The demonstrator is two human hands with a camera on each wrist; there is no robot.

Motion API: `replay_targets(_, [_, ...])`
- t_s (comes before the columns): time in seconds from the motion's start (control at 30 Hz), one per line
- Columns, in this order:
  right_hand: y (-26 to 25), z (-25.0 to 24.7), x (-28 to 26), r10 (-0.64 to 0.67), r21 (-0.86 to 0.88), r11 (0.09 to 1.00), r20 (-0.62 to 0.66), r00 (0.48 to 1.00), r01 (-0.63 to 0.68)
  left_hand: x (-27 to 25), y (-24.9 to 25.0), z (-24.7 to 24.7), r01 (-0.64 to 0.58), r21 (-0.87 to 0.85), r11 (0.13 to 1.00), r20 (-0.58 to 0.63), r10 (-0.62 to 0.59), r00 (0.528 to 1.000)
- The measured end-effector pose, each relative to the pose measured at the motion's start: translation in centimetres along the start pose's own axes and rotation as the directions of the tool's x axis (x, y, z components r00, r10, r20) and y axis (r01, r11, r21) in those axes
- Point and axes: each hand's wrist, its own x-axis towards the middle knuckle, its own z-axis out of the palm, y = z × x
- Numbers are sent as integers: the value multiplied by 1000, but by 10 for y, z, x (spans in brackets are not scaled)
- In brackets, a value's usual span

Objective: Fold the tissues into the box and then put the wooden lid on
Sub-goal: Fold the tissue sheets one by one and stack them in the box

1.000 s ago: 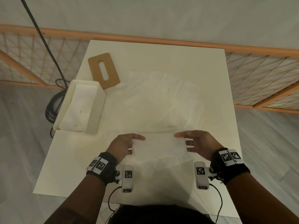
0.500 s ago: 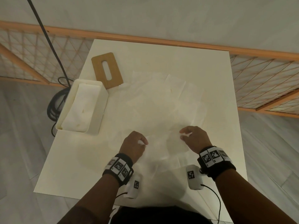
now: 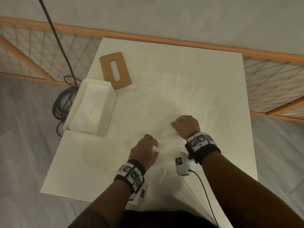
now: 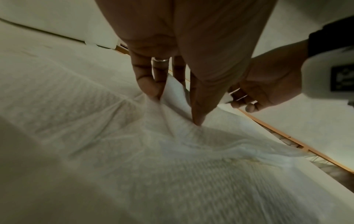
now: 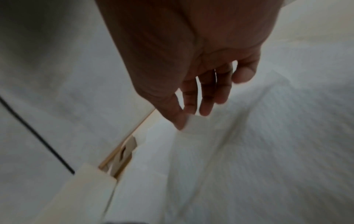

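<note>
Several thin white tissues point(image 3: 164, 102) lie spread and overlapping across the middle of the table. My left hand point(image 3: 154, 146) pinches a raised fold of one tissue point(image 4: 175, 92) between thumb and fingers. Just beyond it and to the right, my right hand point(image 3: 174, 125) pinches the same sheet's edge point(image 5: 193, 124), fingers curled. The white box point(image 3: 108, 111) stands at the table's left edge with folded tissues point(image 3: 89, 111) inside. Behind the box the wooden lid point(image 3: 121, 71), which has a slot in it, lies flat. The right wrist view shows the box point(image 5: 90, 191) and the lid point(image 5: 125, 151) blurred.
The cream table point(image 3: 79, 170) is bare at its front left. A black cable point(image 3: 56, 35) runs down to a coil point(image 3: 61, 106) on the floor left of the box. An orange lattice railing point(image 3: 271, 79) runs behind and beside the table.
A second ago both hands lay open on a folded strip near the front edge. They have since moved farther onto the spread sheets and closed into pinches on a tissue.
</note>
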Motion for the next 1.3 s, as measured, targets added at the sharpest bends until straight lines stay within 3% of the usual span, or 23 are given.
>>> replay_targets(0.07, [-5,-20,-6,11,346,938,-73,997,15,0,0,1,-5,5,1000,-7,5,1000])
replay_targets(0.1, [-7,-29,-8,25,524,851,-94,995,28,0,1,2,-7,7,1000,-11,7,1000])
replay_targets(0.17, [-11,-49,-19,83,822,569,-72,994,12,0,0,3,-7,1,1000,-18,7,1000])
replay_targets(0.23, [-8,-65,-31,44,950,310,30,999,-43,2,-3,2,-7,-21,1000,-15,7,1000])
replay_targets(0.3, [-2,-81,-46,-91,972,196,146,985,-126,8,-8,-2,-12,-83,996,-46,9,999])
replay_targets(0.37, [7,-96,-57,-234,961,188,242,942,-201,17,-14,-11,9,-282,959,-178,-61,982])
replay_targets(0.43, [14,-109,-65,-340,945,213,310,888,-248,24,-9,-32,53,-614,788,-205,-224,953])
replay_targets(0.47, [17,-114,-69,-380,937,238,331,864,-255,27,-2,-47,80,-750,656,-127,-261,957])
replay_targets(0.53, [20,-122,-74,-424,926,270,359,831,-263,32,14,-72,176,-885,431,101,-192,976])
replay_targets(0.63, [21,-126,-76,-397,915,279,386,833,-291,30,36,-92,313,-911,270,322,-9,947])
replay_targets(0.77, [30,-117,-70,-269,916,230,384,883,-329,25,38,-86,251,-923,292,290,98,952])
replay_targets(0.87, [41,-108,-69,-178,929,170,358,917,-330,27,35,-78,183,-925,333,189,-15,982])
replay_targets(1.0, [54,-94,-72,-261,898,254,420,869,-358,28,34,-77,120,-913,391,70,-141,987])
replay_targets(1.17, [48,-82,-76,-263,930,287,306,915,-228,25,33,-75,147,-907,394,94,-150,984])
replay_targets(1.3, [46,-84,-73,-232,920,342,279,932,-191,28,32,-78,181,-904,388,83,-255,963])
